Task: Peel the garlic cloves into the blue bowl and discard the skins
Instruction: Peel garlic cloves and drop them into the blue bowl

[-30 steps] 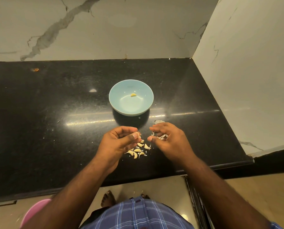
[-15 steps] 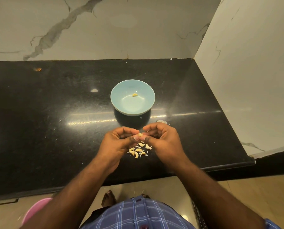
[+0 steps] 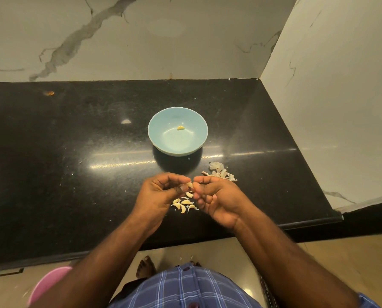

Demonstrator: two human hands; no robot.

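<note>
Clove: held above the near part of the counter, between the two hands, just nearer than the bowl.
Around: a black counter with marble walls behind and on the right; a pink tub at the lower left, below the counter edge; a bare foot on the floor.
Bowl: blue, beyond the hands at mid-counter, with one peeled clove lying inside.
Skins: a small white pile on the counter, right of the bowl's near side and just beyond the right hand.
Loose cloves: a cluster on the counter under and between the hands, partly hidden by them.
In the way: the hands cover part of the cluster; nothing lies between the hands and the bowl.
Left hand: fingers curled, thumb and fingertips pinching the clove from the left.
Right hand: fingers curled, tips meeting the same clove from the right; whether it pinches the clove or its skin is too small to tell.
</note>
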